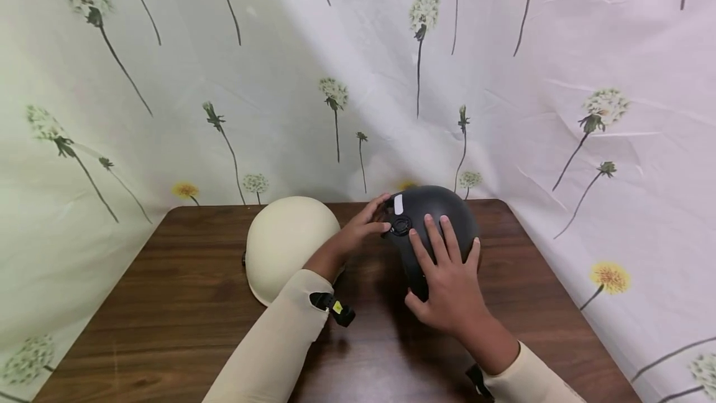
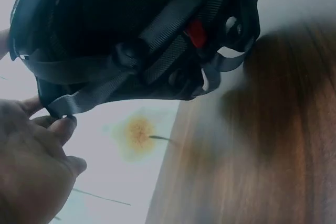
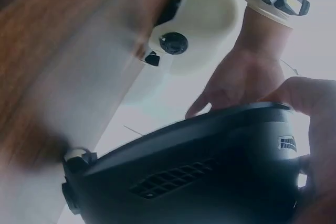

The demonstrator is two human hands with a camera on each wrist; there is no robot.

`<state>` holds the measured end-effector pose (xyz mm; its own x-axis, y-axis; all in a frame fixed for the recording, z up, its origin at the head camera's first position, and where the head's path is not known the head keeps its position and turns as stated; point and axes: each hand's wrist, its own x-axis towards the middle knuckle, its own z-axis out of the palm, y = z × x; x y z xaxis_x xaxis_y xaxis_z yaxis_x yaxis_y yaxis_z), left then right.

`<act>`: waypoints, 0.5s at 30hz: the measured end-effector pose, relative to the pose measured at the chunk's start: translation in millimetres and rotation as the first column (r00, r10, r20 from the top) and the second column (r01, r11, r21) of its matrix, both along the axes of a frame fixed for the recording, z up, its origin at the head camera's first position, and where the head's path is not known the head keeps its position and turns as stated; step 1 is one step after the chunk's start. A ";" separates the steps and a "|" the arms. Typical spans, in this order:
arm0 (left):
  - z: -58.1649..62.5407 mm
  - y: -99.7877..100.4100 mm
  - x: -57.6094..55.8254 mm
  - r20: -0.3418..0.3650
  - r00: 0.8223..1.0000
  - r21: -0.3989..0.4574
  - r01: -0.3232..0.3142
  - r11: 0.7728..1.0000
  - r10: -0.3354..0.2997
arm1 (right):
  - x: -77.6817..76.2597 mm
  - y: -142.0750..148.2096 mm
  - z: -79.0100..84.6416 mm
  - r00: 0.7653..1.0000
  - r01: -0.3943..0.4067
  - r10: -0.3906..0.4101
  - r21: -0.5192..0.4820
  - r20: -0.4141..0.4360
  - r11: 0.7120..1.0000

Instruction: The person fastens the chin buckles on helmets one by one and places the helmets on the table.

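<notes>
A black helmet (image 1: 447, 204) with a white label and a round dial is held tilted over the table. My left hand (image 1: 363, 226) grips its left edge, the thumb beside the dial. My right hand (image 1: 450, 285) holds its near side, fingers spread over the shell and thumb at the rim. The left wrist view shows the dark inside, grey webbing straps (image 2: 86, 95) and a red piece (image 2: 196, 33). Vents (image 3: 170, 178) show on the shell in the right wrist view. A cream helmet (image 1: 291, 235) sits on the table, left of the black one.
The brown wooden table (image 1: 140, 322) reaches back to a white curtain (image 1: 268, 111) printed with dandelions. The cream helmet stands close beside my left forearm (image 1: 279, 334). A black strap with a small yellow mark (image 1: 337, 307) is on my left wrist.
</notes>
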<state>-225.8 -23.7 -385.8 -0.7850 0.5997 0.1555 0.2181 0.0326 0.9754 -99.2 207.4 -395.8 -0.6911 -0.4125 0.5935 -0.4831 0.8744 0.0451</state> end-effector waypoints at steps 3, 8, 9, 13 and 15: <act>3.5 -4.0 0.6 -0.037 0.999 -0.074 -0.018 0.997 0.015 | -0.6 -2.8 -3.5 1.000 -0.001 0.001 -0.017 -0.004 1.000; 9.2 -7.6 0.3 -0.187 0.981 -0.274 -0.104 0.956 0.053 | -1.9 -8.1 -8.1 1.000 -0.012 0.011 -0.049 -0.010 0.999; 9.3 -7.6 0.0 -0.212 0.976 -0.305 -0.120 0.945 0.055 | -1.9 -9.2 -8.9 1.000 -0.014 0.014 -0.051 -0.012 0.999; 9.6 -8.0 -0.1 -0.248 0.968 -0.349 -0.120 0.929 0.032 | -2.7 -13.0 -12.3 1.000 -0.025 0.024 -0.061 -0.013 0.998; 9.9 -8.3 0.0 -0.259 0.966 -0.343 -0.105 0.933 0.014 | -3.0 -14.0 -13.8 1.000 -0.024 0.024 -0.074 -0.004 0.997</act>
